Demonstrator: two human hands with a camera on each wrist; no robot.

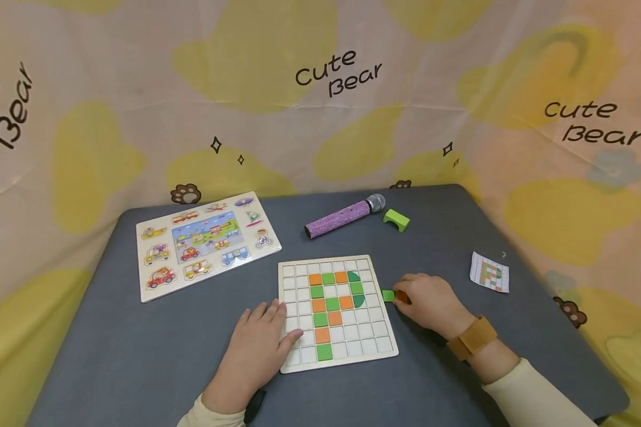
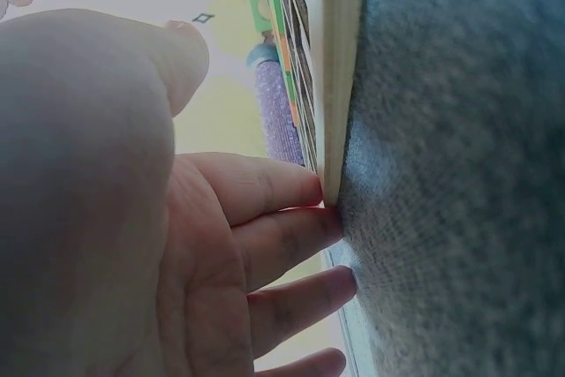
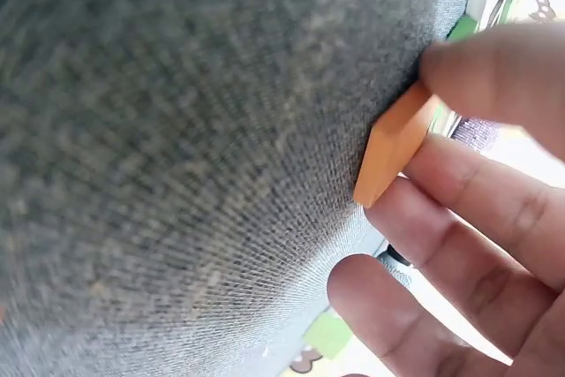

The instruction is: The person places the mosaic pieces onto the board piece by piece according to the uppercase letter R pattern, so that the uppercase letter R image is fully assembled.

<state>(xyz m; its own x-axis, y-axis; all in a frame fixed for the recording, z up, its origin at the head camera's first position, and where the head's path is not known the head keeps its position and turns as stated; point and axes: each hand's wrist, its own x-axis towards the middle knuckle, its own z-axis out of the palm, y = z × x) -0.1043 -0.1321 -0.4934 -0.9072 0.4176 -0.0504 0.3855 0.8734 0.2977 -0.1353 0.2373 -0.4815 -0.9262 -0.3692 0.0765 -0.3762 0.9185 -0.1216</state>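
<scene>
A white grid board (image 1: 352, 347) lies on the table, with orange and green square tiles and two rounded dark green tiles set in its cells. My left hand (image 1: 262, 344) rests at the board's left edge, fingers straight and touching its side in the left wrist view. To the right of the board, my right hand (image 1: 432, 302) pinches an orange tile (image 3: 393, 147) between thumb and fingers, tilted up from the tabletop. A loose green tile (image 1: 388, 296) lies between that orange tile and the board's right edge.
A picture puzzle board (image 1: 155, 290) with vehicles lies at the back left. Behind the grid board are a purple glittery microphone (image 1: 339, 219) and a green arch block (image 1: 396, 220). A small pattern card (image 1: 489, 273) lies at the right. Printed fabric hangs around the table.
</scene>
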